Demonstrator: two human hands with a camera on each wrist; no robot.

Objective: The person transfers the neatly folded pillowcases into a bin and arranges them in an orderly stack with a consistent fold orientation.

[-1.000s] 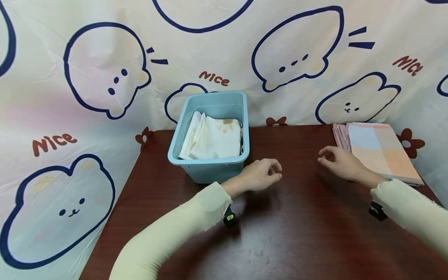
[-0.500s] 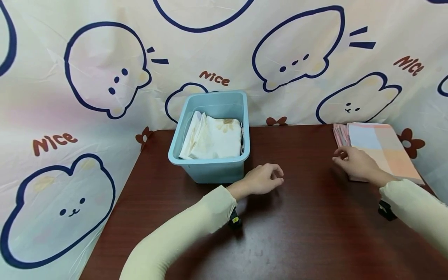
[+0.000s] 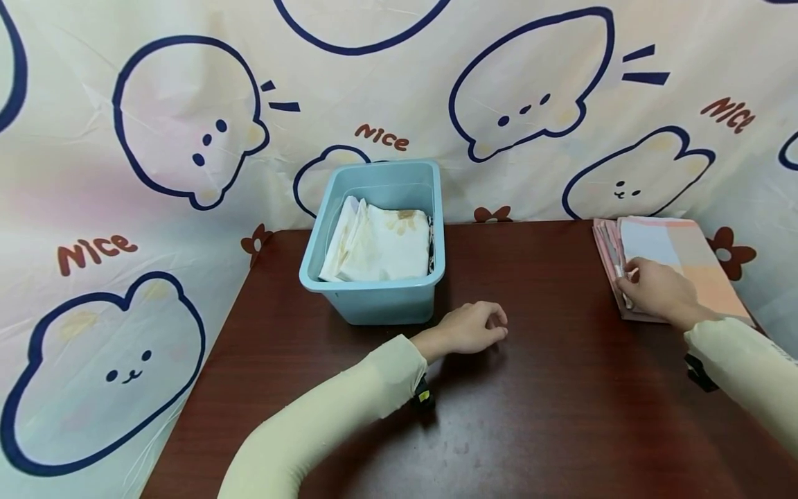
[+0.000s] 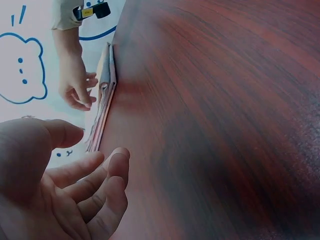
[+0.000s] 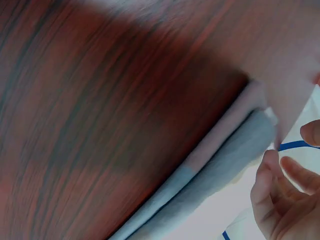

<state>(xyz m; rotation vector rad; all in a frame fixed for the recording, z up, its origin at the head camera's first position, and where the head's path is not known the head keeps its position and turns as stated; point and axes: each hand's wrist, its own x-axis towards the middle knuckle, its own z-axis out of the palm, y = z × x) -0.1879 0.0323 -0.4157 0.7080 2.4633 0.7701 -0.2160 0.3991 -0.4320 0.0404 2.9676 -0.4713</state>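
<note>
A stack of folded cloths point(image 3: 670, 256), checked in pale blue, grey, pink and orange, is seen at the right rear of the tabletop point(image 3: 530, 416), its layered folds turned toward the left. The right hand point(image 3: 663, 291) is placed at the left edge of the stack; its grip is loosely curved, with thumb and fingertips parted, and no cloth is seen to be held, though whether the edge is touched cannot be told. The left hand point(image 3: 464, 328) is held above the tabletop, just to the right of a light-blue bin point(image 3: 393, 303); its grip is relaxed and half open, with nothing held. In the bin, folded white cloth point(image 3: 399, 249) marked with a brown and beige pattern is contained. The word "Nice" is printed in reddish-brown letters three times on the backdrop point(image 3: 374, 90) in the head view, among blue-outlined cartoon animals. A black device point(image 4: 95, 11) is worn at the right wrist, below a cream sleeve point(image 3: 742, 367); its yellow label is too small to be read.
</note>
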